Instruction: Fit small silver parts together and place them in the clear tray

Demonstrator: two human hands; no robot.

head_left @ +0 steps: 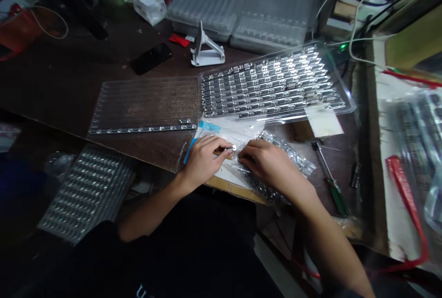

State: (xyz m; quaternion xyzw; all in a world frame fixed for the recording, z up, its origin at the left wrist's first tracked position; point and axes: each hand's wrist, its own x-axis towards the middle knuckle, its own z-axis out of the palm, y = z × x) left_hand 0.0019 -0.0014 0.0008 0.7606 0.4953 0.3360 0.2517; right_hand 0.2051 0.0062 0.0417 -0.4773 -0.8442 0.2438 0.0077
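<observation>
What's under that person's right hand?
Under the right hand lies a clear plastic bag of shiny metal connectors. The part beneath the palm is covered.

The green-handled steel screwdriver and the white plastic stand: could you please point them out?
Green-handled steel screwdriver (335, 200), head view, on the handle.
White plastic stand (207, 61), head view, on the flat base.

Glossy metal is shown by the connectors (272, 87), which are seated in a clear, shiny plastic tray (340, 77). The bench (62, 72) is surfaced in dark, rough-looking wood. A steel shaft and glossy green plastic handle are seen on the screwdriver (331, 183); the bag (276, 150) is crinkled clear plastic.
</observation>
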